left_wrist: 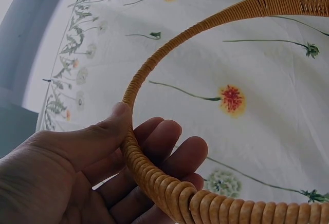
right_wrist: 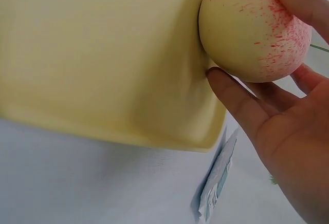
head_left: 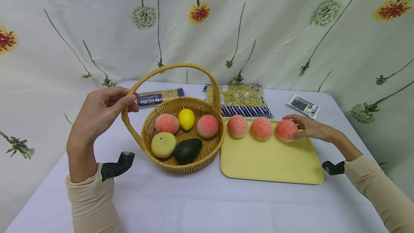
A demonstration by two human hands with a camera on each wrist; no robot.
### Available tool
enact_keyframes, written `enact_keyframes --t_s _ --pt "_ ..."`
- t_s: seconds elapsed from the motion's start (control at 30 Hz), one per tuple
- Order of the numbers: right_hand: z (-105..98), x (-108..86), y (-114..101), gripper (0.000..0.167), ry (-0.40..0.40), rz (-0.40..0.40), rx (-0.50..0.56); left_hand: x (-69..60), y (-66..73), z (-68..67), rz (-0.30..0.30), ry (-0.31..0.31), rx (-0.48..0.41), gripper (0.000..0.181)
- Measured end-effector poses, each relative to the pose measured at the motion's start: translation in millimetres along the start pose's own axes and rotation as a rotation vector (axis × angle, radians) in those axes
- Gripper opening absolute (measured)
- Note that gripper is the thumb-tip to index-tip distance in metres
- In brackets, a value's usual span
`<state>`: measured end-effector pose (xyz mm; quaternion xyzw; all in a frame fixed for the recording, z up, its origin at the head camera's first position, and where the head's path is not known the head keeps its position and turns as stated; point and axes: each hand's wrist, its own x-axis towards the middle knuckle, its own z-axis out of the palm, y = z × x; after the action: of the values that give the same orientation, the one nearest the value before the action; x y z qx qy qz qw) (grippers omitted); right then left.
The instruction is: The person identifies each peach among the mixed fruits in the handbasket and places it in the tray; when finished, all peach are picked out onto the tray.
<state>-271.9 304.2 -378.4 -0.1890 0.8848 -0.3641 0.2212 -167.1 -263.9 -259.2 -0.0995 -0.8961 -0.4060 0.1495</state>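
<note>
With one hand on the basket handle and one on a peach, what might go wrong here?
The rightmost peach might slip from the right hand and roll along the yellow tray. If the left hand pulls the handle sideways, the basket could tip, perhaps spilling the loose fruit inside.

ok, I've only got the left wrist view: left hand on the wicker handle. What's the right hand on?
Observer: Right hand grips the rightmost peach.
Operator: Other peaches by it?
Observer: Two more peaches, in a row to its left on the yellow tray.
Operator: And inside the basket?
Observer: The basket holds five fruits: a lemon, an avocado, a pale green fruit and two red-speckled peaches.
</note>
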Motion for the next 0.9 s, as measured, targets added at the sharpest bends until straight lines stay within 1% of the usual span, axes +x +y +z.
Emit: enact_keyframes --t_s 0.2,0.5,0.73,0.9 --pt "-1.2 -0.5 1.6 0.072 0.013 -0.007 -0.003 0.1 0.4 0.3 0.003 -0.001 -0.003 0.022" --pt "-2.6 -1.7 0.7 0.074 0.016 0.009 0.012 -0.1 0.4 -0.3 0.003 0.003 0.005 0.021" --pt "-1.6 -0.9 2.1 0.073 0.018 0.011 0.011 -0.2 0.0 0.2 -0.005 0.0 0.006 0.019" --pt "-0.8 -0.9 1.2 0.073 0.025 0.027 0.005 0.0 0.5 0.2 -0.006 -0.001 0.007 0.018"
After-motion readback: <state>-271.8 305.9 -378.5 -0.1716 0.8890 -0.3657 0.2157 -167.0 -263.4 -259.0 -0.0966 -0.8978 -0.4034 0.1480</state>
